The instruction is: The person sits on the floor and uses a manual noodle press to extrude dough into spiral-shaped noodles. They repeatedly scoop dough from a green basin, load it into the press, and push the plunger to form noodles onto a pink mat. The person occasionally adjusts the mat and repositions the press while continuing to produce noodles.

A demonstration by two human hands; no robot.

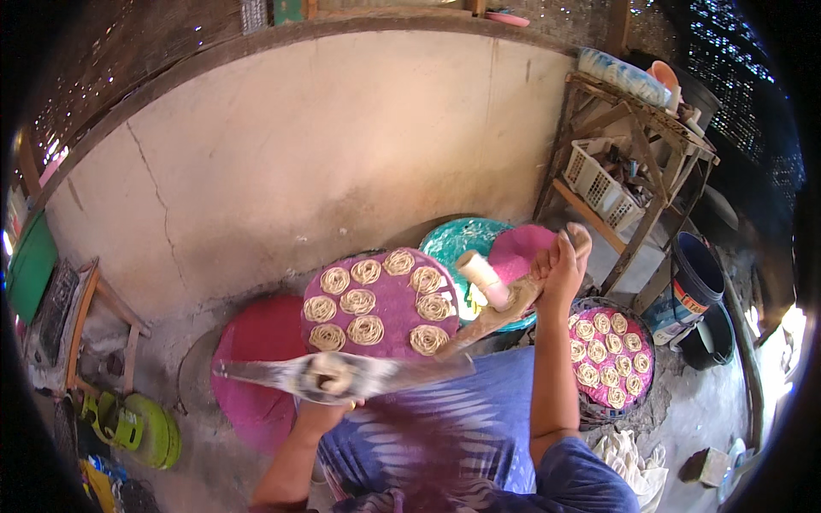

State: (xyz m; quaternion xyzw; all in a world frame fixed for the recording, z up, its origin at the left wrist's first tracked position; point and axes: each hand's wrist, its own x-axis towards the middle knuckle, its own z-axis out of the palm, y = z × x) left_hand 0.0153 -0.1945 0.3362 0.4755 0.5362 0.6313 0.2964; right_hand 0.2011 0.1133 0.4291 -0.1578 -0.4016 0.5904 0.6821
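Observation:
A long wooden hand press lies across my front with its lever raised. My left hand [323, 416] is closed under the press body [368, 376], whose round hole holds pale dough [330, 376]; its fingers are partly hidden. Up at the right, my right hand [560, 263] grips the end of the wooden lever [492, 321]. A pale, round plunger [483, 278] sticks out from the lever, apart from the hole. Just beyond the press is a round purple sheet [385, 303] carrying several coiled nests of pale strands [366, 272].
Behind stands a turquoise basin [449, 239] dusted white, beside another pink-purple sheet [522, 248]. More coiled nests fill a round tray [590, 395] at right. A red-pink cover [256, 342] and green gas cylinder [137, 432] are at left. A wooden shelf [633, 115] and dark bucket [688, 278] stand right.

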